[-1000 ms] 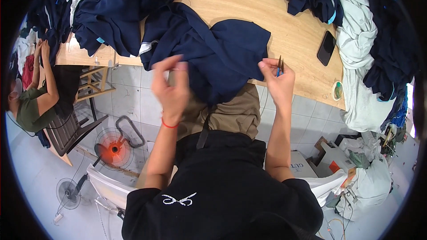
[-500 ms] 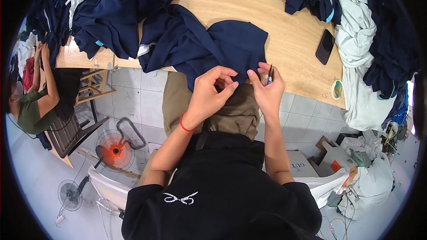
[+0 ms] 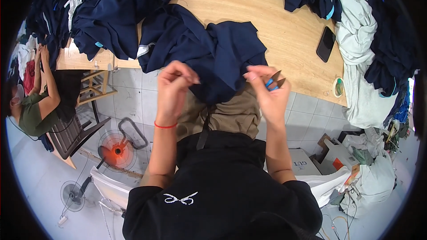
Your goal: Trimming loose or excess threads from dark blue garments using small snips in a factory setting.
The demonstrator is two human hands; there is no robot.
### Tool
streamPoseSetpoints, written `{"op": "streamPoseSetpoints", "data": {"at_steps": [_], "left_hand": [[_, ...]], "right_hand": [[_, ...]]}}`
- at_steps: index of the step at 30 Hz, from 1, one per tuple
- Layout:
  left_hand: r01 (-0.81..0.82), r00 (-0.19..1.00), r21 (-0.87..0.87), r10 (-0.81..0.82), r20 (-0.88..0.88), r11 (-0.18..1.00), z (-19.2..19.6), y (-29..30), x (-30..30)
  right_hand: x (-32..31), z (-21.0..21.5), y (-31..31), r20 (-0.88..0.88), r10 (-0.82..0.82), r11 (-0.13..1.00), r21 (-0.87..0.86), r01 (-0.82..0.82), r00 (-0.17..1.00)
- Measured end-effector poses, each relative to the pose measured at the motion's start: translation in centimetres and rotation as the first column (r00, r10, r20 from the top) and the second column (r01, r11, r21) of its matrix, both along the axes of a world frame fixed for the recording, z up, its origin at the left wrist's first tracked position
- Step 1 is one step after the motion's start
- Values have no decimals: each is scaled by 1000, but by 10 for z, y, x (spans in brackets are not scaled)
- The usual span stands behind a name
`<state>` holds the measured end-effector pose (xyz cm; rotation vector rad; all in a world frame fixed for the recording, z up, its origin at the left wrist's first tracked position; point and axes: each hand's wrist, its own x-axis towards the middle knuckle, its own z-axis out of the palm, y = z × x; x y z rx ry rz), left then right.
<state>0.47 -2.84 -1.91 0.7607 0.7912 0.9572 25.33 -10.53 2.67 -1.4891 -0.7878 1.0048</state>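
A dark navy garment (image 3: 209, 49) lies over the near edge of the wooden table (image 3: 267, 13) and hangs onto my lap. My left hand (image 3: 174, 84) pinches its lower edge, fingers closed on the cloth. My right hand (image 3: 267, 90) is just to the right of the garment and holds small blue-handled thread snips (image 3: 273, 80), blades pointing up; its thumb and forefinger also touch the cloth's edge. The two hands are about a hand's width apart.
Heaps of navy clothes (image 3: 106, 13) cover the table's left and far right, with a pale green garment (image 3: 360, 62). A black phone (image 3: 325, 43) and a tape roll (image 3: 338, 87) lie at right. Another person (image 3: 33, 102) sits at left; an orange fan (image 3: 116, 150) stands on the floor.
My hands were close together over my lap half a second ago; now they have drawn apart and risen to the garment's edge. The cloth has shifted slightly toward me.
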Motion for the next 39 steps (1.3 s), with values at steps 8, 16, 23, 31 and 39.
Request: {"op": "streamPoseSetpoints", "data": {"at_steps": [8,16,23,31,39], "left_hand": [[-67,915,200,140,-379,977,24,-7,8],[244,608,480,253,-752,843,3,-20,66],[-26,622,394,324,-713,919,-4,-14,32],[-24,886,-513,257,387,858,16,13,-13],[137,952,-67,-150,-267,988,12,8,-49]], "right_hand": [[58,-70,9,410,-143,946,-210,246,901],[41,-66,10,299,-146,961,-183,206,943],[50,-30,7,164,-350,928,-77,366,922],[52,-12,15,-186,-352,935,-121,334,917],[67,-23,5,-734,-239,969,-136,207,636]]}}
